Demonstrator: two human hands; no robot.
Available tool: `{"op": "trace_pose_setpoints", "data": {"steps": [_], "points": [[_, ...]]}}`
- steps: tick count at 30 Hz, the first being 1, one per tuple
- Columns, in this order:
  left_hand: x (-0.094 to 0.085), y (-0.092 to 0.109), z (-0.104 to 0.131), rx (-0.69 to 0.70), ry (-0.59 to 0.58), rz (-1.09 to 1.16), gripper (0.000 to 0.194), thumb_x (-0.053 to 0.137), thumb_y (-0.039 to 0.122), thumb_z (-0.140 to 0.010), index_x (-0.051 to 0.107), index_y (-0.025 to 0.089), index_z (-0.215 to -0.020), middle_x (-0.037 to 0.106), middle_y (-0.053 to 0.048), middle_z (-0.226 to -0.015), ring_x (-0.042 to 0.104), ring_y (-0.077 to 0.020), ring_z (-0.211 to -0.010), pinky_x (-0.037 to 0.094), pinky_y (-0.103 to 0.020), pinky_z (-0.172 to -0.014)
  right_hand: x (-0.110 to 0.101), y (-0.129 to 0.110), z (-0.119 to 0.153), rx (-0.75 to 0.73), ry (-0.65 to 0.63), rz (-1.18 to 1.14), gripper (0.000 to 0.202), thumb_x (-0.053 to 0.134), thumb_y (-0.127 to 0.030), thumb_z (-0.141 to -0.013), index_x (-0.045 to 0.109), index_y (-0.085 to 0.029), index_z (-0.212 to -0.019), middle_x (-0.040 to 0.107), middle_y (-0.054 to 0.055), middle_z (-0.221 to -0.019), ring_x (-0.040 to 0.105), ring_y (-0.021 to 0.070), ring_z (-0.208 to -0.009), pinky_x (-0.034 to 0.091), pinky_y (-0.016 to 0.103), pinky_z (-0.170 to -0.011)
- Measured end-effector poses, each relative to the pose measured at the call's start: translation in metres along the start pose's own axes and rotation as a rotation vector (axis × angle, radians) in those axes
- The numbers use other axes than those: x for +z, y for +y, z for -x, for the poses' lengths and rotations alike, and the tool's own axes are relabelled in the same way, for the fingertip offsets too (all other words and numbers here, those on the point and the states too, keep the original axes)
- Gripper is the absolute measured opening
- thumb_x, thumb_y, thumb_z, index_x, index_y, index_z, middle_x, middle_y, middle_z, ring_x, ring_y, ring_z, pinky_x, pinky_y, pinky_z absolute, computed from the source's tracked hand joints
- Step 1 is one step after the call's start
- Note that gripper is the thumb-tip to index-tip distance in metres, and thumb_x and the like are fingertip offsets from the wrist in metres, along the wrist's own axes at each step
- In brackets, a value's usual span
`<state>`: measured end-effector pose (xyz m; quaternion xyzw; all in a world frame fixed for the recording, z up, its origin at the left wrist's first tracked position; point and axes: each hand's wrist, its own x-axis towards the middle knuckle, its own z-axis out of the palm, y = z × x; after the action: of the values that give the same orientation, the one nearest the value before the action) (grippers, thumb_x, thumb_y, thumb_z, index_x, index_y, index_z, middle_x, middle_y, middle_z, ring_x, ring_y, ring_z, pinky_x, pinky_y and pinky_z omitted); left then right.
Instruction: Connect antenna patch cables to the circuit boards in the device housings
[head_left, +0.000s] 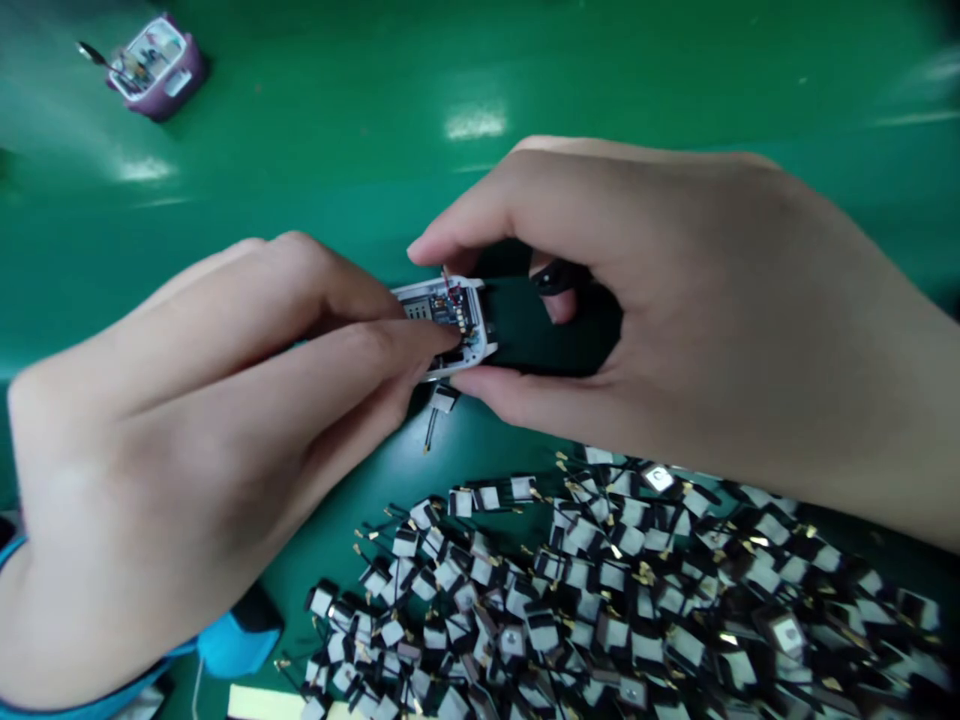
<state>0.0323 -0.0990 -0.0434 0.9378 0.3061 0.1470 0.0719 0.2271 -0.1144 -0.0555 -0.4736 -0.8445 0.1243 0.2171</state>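
Observation:
A small white smartwatch case (pixel 476 350), its back off and its circuit board (pixel 450 308) showing, lies between my hands just above the table. My left hand (pixel 217 430) is closed over the case's left end, with a fingertip pressed onto the board near the right end. Anything tiny under that fingertip is hidden. My right hand (pixel 690 290) curves around the right side, thumb at the lower edge and index finger at the upper edge. Thin red and dark wires stand up from the board. Just below the case lies one small antenna module (pixel 444 400) with a short black cable.
A large heap of similar antenna modules (pixel 525 600) with gold-coloured cable ends spreads across the front of the green table (pixel 337 130). A purple watch case (pixel 171 92), open, sits at the far left. A blue wrist strap (pixel 236 640) is around my left wrist.

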Motion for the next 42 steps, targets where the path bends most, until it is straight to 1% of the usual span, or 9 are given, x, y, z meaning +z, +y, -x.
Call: {"op": "trace_pose_setpoints", "data": {"steps": [3, 9, 15, 19, 25, 31, 35, 37, 42], "points": [[0.0, 0.003, 0.001, -0.136, -0.006, -0.007, 0.018, 0.057, 0.026, -0.076, 0.062, 0.031, -0.093, 0.057, 0.003, -0.097, 0.054, -0.016, -0.082, 0.042, -0.031, -0.068, 0.002, 0.004, 0.0, -0.036, 0.022, -0.025, 0.032, 0.059, -0.029, -0.071, 0.05, -0.021, -0.1, 0.057, -0.003, -0.095, 0.055, 0.015, -0.076, 0.041, 0.026, -0.053], [0.0, 0.006, 0.001, -0.124, 0.019, 0.029, 0.02, 0.057, 0.026, -0.077, 0.06, 0.028, -0.096, 0.056, 0.003, -0.094, 0.053, -0.0122, -0.078, 0.042, -0.029, -0.069, 0.002, 0.004, 0.0, -0.033, 0.016, -0.069, 0.033, 0.059, -0.026, -0.071, 0.052, -0.018, -0.102, 0.055, -0.003, -0.094, 0.052, 0.013, -0.073, 0.04, 0.026, -0.054], [-0.003, 0.013, -0.008, -0.126, 0.031, 0.029, 0.011, 0.054, 0.027, -0.08, 0.063, 0.024, -0.084, 0.057, 0.001, -0.08, 0.052, -0.011, -0.068, 0.04, -0.028, -0.06, 0.004, 0.004, -0.001, -0.018, 0.008, -0.118, 0.035, 0.06, -0.029, -0.07, 0.052, -0.019, -0.103, 0.055, -0.004, -0.095, 0.052, 0.0109, -0.075, 0.038, 0.022, -0.054], [-0.007, 0.019, -0.007, -0.164, 0.001, -0.007, 0.014, 0.05, 0.027, -0.082, 0.062, 0.021, -0.082, 0.058, -0.001, -0.083, 0.052, -0.0124, -0.072, 0.041, -0.028, -0.062, 0.003, 0.004, -0.001, -0.01, 0.015, -0.175, 0.034, 0.063, -0.028, -0.068, 0.052, -0.024, -0.1, 0.056, -0.004, -0.095, 0.055, 0.0116, -0.075, 0.04, 0.021, -0.056], [-0.005, 0.015, -0.004, -0.076, 0.025, -0.035, 0.011, 0.049, 0.023, -0.083, 0.059, 0.019, -0.084, 0.056, -0.001, -0.087, 0.052, -0.0128, -0.076, 0.042, -0.027, -0.065, 0.001, 0.003, -0.001, -0.031, 0.005, -0.185, 0.035, 0.062, -0.025, -0.068, 0.051, -0.023, -0.101, 0.057, -0.003, -0.097, 0.056, 0.0142, -0.081, 0.044, 0.024, -0.059], [-0.003, 0.008, -0.005, 0.004, 0.017, -0.062, 0.013, 0.045, 0.021, -0.084, 0.058, 0.02, -0.084, 0.057, -0.001, -0.082, 0.05, -0.0132, -0.073, 0.041, -0.027, -0.061, 0.002, 0.005, 0.001, -0.04, -0.001, -0.252, 0.042, 0.062, -0.032, -0.071, 0.046, -0.023, -0.109, 0.055, 0.0, -0.1, 0.054, 0.0148, -0.088, 0.046, 0.025, -0.067], [-0.002, 0.006, -0.004, 0.057, 0.045, -0.058, 0.014, 0.044, 0.02, -0.084, 0.058, 0.019, -0.084, 0.056, -0.002, -0.081, 0.05, -0.0131, -0.073, 0.042, -0.025, -0.06, -0.003, 0.006, 0.007, 0.029, 0.108, -0.375, 0.02, 0.04, -0.026, -0.086, 0.047, -0.021, -0.104, 0.05, 0.003, -0.101, 0.052, 0.0122, -0.092, 0.046, 0.026, -0.075], [-0.001, 0.005, -0.003, 0.073, 0.048, -0.061, 0.016, 0.043, 0.02, -0.084, 0.059, 0.019, -0.084, 0.056, -0.002, -0.081, 0.051, -0.0132, -0.073, 0.043, -0.025, -0.061, -0.007, 0.007, 0.01, 0.036, 0.165, -0.386, 0.021, 0.031, -0.021, -0.089, 0.051, -0.021, -0.095, 0.051, 0.003, -0.097, 0.051, 0.0122, -0.094, 0.044, 0.029, -0.08], [-0.001, 0.003, -0.003, 0.079, 0.024, -0.056, 0.023, 0.037, 0.017, -0.085, 0.06, 0.018, -0.083, 0.055, -0.003, -0.08, 0.051, -0.0132, -0.073, 0.045, -0.026, -0.064, -0.017, 0.009, 0.019, 0.018, 0.176, -0.188, 0.022, 0.049, -0.022, -0.081, 0.058, -0.027, -0.1, 0.054, 0.002, -0.083, 0.053, 0.0155, -0.083, 0.045, 0.032, -0.072]]}}
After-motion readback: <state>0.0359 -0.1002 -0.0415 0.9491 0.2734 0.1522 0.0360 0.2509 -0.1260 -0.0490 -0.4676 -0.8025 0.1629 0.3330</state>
